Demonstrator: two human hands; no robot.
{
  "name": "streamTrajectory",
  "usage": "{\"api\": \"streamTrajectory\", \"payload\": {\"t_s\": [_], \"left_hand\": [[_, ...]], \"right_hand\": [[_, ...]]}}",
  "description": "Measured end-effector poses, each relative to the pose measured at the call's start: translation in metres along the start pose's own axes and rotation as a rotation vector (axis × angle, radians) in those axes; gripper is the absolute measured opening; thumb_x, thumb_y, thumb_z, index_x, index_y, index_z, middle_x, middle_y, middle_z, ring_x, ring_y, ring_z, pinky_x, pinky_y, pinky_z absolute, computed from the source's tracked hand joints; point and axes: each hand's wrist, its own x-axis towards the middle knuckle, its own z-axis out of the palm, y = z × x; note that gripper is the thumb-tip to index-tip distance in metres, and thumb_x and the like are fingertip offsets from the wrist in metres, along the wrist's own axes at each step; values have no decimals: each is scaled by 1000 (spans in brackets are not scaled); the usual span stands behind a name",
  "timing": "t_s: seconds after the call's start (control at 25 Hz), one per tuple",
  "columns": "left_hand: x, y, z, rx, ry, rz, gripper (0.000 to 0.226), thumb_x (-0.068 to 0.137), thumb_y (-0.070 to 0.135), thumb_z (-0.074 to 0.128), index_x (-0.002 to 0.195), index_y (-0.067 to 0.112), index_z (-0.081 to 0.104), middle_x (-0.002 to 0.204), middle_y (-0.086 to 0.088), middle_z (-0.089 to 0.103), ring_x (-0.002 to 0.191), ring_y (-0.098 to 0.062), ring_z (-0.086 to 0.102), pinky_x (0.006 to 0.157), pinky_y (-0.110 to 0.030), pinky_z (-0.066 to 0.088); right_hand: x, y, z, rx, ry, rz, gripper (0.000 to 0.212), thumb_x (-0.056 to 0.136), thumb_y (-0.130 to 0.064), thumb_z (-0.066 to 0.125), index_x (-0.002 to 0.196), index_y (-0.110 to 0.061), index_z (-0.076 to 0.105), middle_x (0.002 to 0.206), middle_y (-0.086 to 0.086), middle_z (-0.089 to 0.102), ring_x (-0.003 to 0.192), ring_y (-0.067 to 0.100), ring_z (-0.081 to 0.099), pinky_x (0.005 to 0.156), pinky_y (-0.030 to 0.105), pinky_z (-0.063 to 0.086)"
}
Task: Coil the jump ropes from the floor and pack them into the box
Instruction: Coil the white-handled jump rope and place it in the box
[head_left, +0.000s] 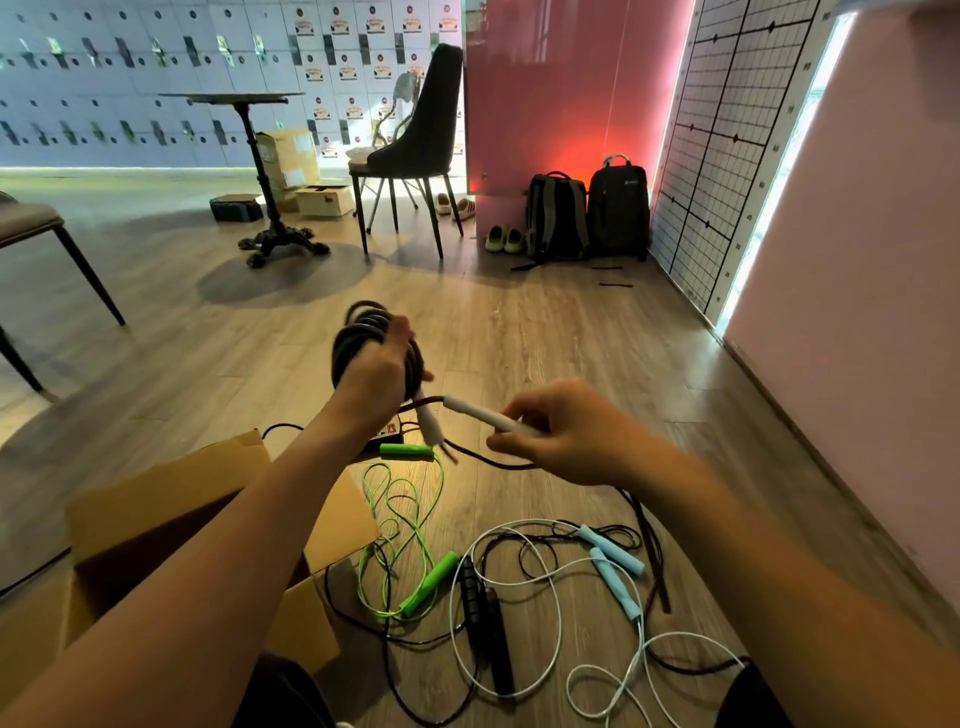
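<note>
My left hand (376, 376) grips a coil of dark brown rope (358, 332) held up over the floor, with one white handle (431, 426) hanging below it. My right hand (556, 431) pinches the rope's other white handle (478, 413), and a short length of rope runs from it to the coil. An open cardboard box (156, 525) stands at the lower left under my left forearm. On the floor lie a green jump rope (405, 519), a black-handled rope (483, 623) and a white rope with light blue handles (613, 566), all loose and tangled.
A small black device with a red switch (387, 434) sits on the floor beneath my hands. Farther back stand a round pedestal table (260, 171), a dark chair (415, 156), cardboard boxes (291, 161), two backpacks (587, 213) and shoes (504, 239). A pink wall (857, 260) runs along the right.
</note>
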Motion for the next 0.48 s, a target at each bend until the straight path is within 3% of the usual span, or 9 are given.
{"api": "streamTrajectory", "payload": {"t_s": [0.08, 0.16, 0.24, 0.36, 0.48], "left_hand": [[-5, 2, 4, 168, -155, -132, 46, 101, 50, 38, 87, 12, 60, 80, -11, 63, 69, -21, 67, 84, -45, 56], [-14, 11, 3, 110, -287, -333, 55, 98, 58, 39, 88, 7, 57, 73, -12, 60, 53, -19, 63, 66, -35, 56], [-25, 20, -1, 112, -482, -404, 65, 92, 70, 37, 89, 7, 52, 67, -9, 55, 50, -18, 55, 57, -30, 53], [-35, 25, -9, 24, -909, -497, 73, 72, 82, 51, 81, 10, 53, 62, -2, 47, 47, -12, 47, 55, -25, 51], [-38, 21, -17, -203, -1225, -580, 58, 64, 64, 80, 75, 13, 54, 56, 4, 46, 42, -5, 45, 62, -23, 51]], "right_hand": [[1, 2, -1, -127, 139, -41, 33, 86, -50, 66, 103, -23, 74, 69, -8, 63, 58, 12, 57, 59, 40, 55], [2, 4, -5, -204, 226, -73, 40, 83, -62, 58, 101, -29, 74, 66, -12, 62, 56, 8, 56, 56, 38, 56], [3, 4, -5, -281, 293, -145, 49, 82, -70, 47, 99, -32, 73, 66, -18, 60, 55, 4, 54, 57, 32, 51], [7, 4, -2, -353, 348, -252, 50, 87, -68, 41, 100, -31, 71, 83, -27, 53, 74, 0, 51, 81, 32, 42], [11, 5, -3, -233, 244, -252, 54, 88, -73, 37, 104, -31, 67, 95, -26, 55, 89, 4, 53, 90, 39, 43]]}}
